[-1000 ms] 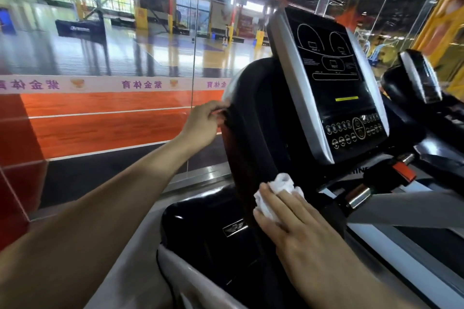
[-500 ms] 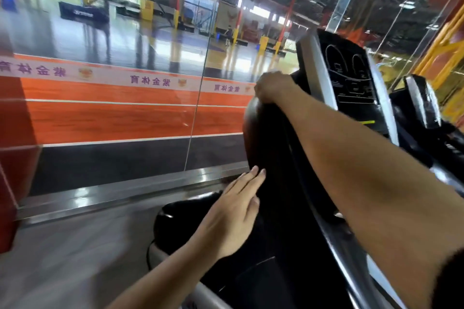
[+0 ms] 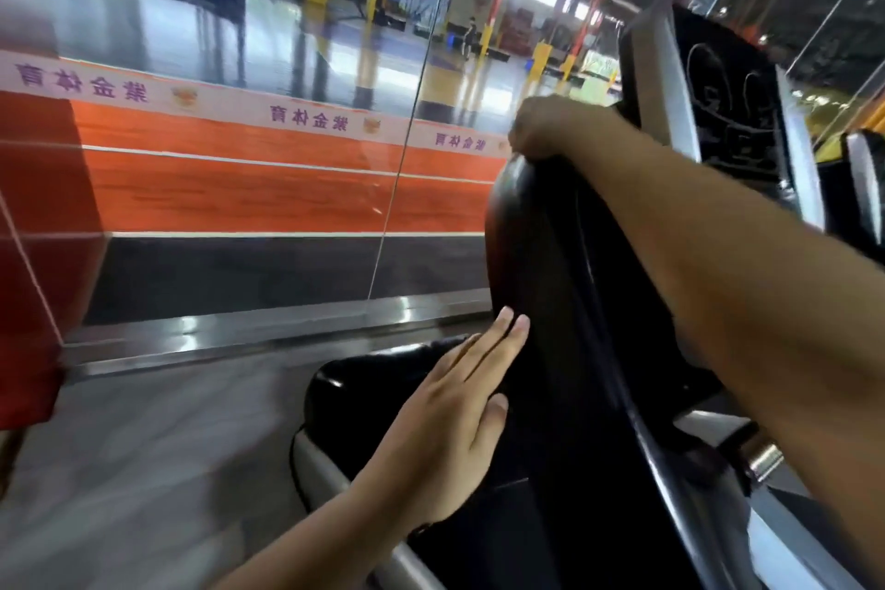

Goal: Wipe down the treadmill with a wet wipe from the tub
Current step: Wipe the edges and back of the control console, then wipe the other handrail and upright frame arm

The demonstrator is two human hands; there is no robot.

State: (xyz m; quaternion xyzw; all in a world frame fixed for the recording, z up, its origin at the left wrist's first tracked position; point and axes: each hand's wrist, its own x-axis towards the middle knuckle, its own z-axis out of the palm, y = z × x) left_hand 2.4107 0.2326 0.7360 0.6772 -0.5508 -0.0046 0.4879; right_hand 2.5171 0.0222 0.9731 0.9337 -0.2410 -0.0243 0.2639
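Observation:
The treadmill's black upright housing (image 3: 550,278) fills the middle right, with its console screen (image 3: 728,120) behind it. My right hand (image 3: 550,129) is curled shut over the top edge of the housing, the forearm crossing the frame from the right. The wet wipe is hidden under that hand. My left hand (image 3: 459,417) lies flat and open against the lower left side of the housing, fingers straight and together. The tub is not in view.
A glass wall (image 3: 239,182) with an orange band stands close on the left, with a sports hall beyond it. The treadmill's glossy black motor cover (image 3: 373,378) sits low by the grey floor. A second treadmill's console (image 3: 862,177) shows at the right edge.
My right hand went from the lower housing, where it pressed the white wipe, up to the top edge. My left hand dropped from the top edge to the lower side. My view swung left.

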